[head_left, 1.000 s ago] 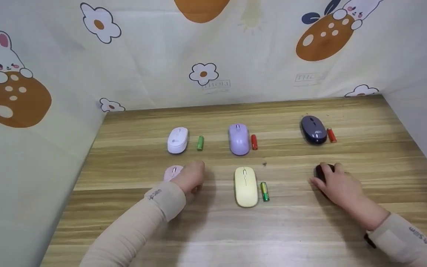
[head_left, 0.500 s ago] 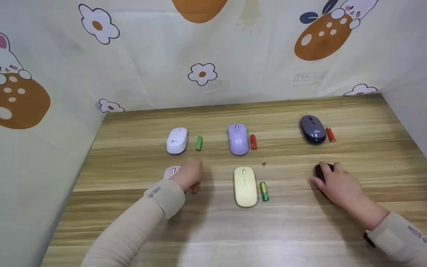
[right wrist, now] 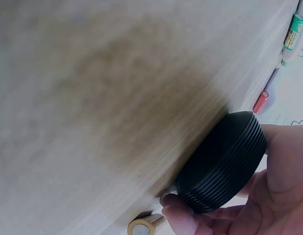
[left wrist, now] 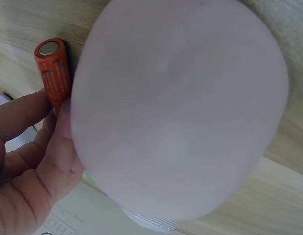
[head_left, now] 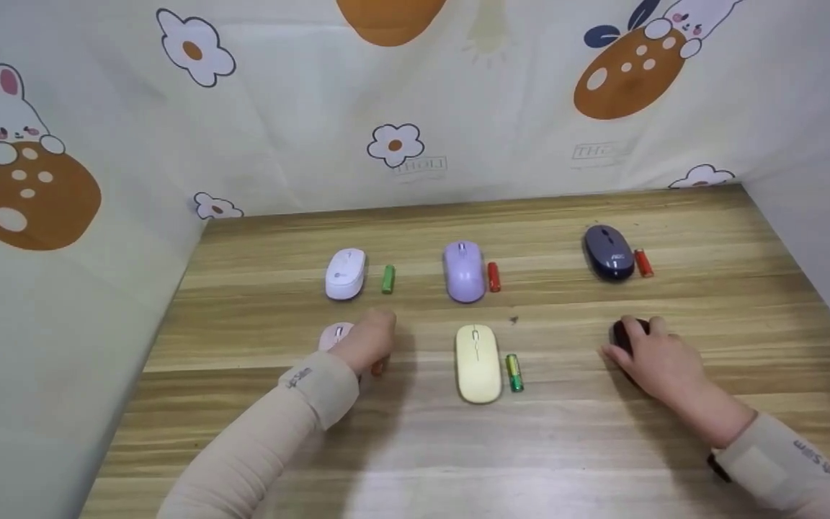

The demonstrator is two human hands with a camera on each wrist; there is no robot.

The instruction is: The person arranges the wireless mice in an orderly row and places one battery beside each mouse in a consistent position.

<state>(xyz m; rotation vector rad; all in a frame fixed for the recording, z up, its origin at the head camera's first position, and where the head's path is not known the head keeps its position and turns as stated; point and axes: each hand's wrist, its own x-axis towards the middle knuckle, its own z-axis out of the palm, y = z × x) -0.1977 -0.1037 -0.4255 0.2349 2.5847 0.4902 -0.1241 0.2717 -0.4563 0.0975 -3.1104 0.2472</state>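
Note:
Beside a pale pink mouse [left wrist: 180, 107], my left hand [head_left: 368, 339] pinches an orange-red battery [left wrist: 56, 73] between thumb and fingers. The battery's flat end shows in the left wrist view; in the head view the hand covers most of it and part of the mouse. On the right, my right hand [head_left: 663, 360] grips a black mouse [right wrist: 222, 161] with ridged sides, thumb and fingers around its edges. Just past the fingertips in the right wrist view lies a battery with a gold-coloured end [right wrist: 144, 226], hidden in the head view.
A yellow mouse [head_left: 478, 364] with a green-yellow battery [head_left: 514, 373] lies between the hands. Behind are a white mouse [head_left: 346, 274] with a green battery [head_left: 387, 279], a purple mouse [head_left: 464, 272] with a red battery [head_left: 494, 277], and a dark mouse [head_left: 609, 252] with another red battery [head_left: 644, 263].
My left hand has shifted slightly, and the orange-red battery's end now shows below it, where the hand hid it a second ago. The right hand stays on the black mouse.

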